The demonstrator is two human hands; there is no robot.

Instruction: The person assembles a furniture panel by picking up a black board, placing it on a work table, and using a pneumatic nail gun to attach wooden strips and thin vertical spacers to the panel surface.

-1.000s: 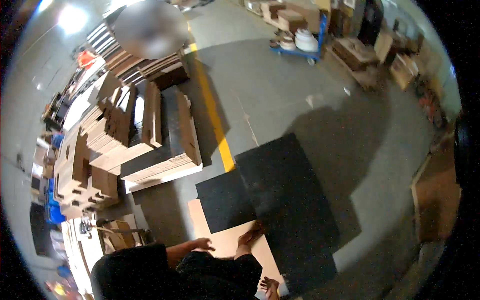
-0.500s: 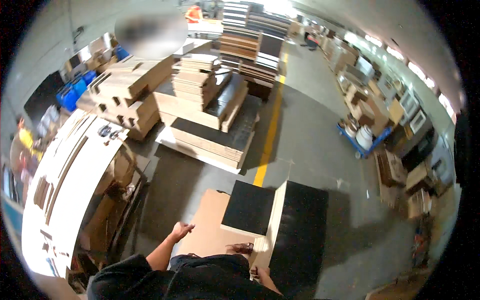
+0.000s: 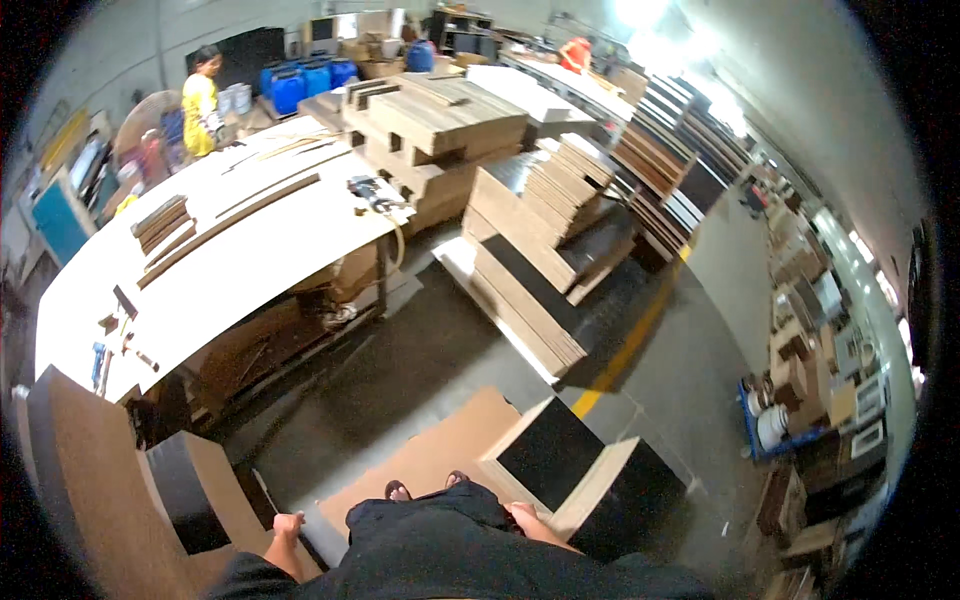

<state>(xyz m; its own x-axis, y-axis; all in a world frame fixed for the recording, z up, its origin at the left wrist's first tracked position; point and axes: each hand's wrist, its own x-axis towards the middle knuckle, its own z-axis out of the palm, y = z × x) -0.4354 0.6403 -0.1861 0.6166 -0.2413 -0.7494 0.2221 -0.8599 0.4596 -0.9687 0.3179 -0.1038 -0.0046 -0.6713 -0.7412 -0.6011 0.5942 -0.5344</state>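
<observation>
My left hand [image 3: 288,525] hangs low at my left side with its fingers curled in, and nothing shows in it. Near it stands a wood-coloured piece with a black face [image 3: 190,495]. At my right side, my right hand [image 3: 522,517] is closed beside my dark clothing; whatever its fingers may hold is hidden. Just beyond that hand is a black-topped, light-edged box-like unit [image 3: 550,450]. Close to its right stands a second black panel [image 3: 635,495] with a pale wood edge. A brown cardboard sheet [image 3: 430,450] lies on the floor under my feet.
A white worktable [image 3: 230,270] with strips and hand tools is at left. Stacked boards [image 3: 440,120] and a pallet of panels [image 3: 530,290] stand ahead. A blue trolley [image 3: 750,430] is at right. A person in yellow [image 3: 198,110] and another in orange [image 3: 575,55] are farther off.
My view has swung left, bringing the worktable and the wood-coloured pieces at lower left into sight. My left hand has dropped lower, and its fingers are now curled. My right hand has shifted along the panel unit.
</observation>
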